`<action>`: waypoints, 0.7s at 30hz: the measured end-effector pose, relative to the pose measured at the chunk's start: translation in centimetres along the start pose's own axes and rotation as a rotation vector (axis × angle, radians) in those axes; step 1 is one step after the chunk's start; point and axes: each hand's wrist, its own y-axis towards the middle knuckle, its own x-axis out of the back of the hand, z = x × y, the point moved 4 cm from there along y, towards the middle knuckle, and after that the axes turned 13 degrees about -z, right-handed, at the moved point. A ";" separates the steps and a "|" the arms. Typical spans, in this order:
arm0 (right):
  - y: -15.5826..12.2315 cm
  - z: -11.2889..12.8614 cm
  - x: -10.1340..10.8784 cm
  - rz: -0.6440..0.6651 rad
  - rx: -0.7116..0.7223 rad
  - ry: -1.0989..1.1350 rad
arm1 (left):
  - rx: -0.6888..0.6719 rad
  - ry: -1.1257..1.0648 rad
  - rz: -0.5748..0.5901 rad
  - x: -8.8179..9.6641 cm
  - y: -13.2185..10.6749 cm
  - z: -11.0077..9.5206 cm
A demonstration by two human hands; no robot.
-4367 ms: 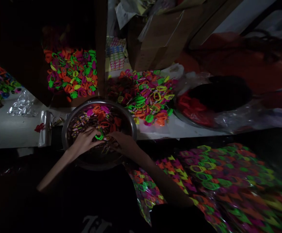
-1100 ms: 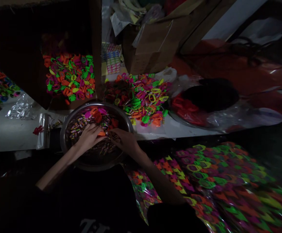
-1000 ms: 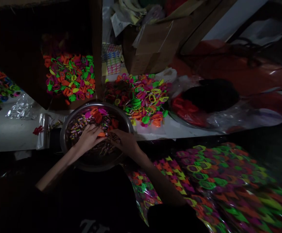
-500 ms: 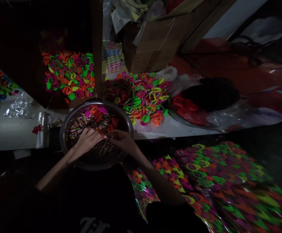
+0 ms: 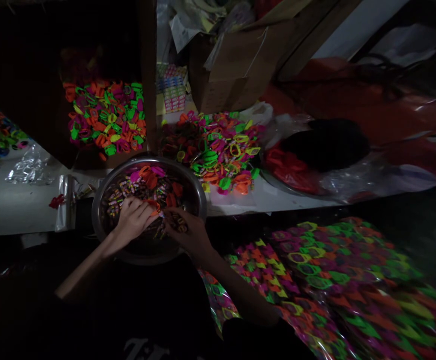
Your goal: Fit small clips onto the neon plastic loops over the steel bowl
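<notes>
A round metal bowl [image 5: 96,210] in front of me holds many small wrapped candies [image 5: 117,196] and a few orange and pink plastic toy watches [image 5: 150,179]. Over the bowl, my left hand [image 5: 134,218] is closed on an orange toy watch [image 5: 153,206]. Close beside it, my right hand [image 5: 190,233] is closed, with several wrapped candies [image 5: 181,224] in its curled fingers. Its fingertips meet the left hand's at a small pale piece [image 5: 161,214], probably one candy. Dim light hides the finer detail.
Behind the bowl lies a colourful pile of toy watches [image 5: 221,150], with more in an open box [image 5: 108,117] to its left. A cardboard box [image 5: 236,70] stands at the back. Clear packed bags of watches [image 5: 338,255] lie low at the right. A plastic roll [image 5: 64,202] sits left.
Both hands stay over the bowl. The orange toy watch shows more clearly in my left hand, and my right hand has turned and dropped slightly, showing the candies in its fingers.
</notes>
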 end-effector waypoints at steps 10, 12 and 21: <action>0.0 0.6 0.9 -0.019 -0.009 -0.013 | 0.007 0.025 -0.046 0.1 -0.1 -0.4; 0.1 0.5 0.8 -0.004 -0.035 0.005 | -0.016 0.034 -0.075 0.2 -0.1 -0.5; 0.0 0.6 0.8 0.171 -0.282 0.166 | -0.266 -0.025 -0.001 0.1 -2.4 0.4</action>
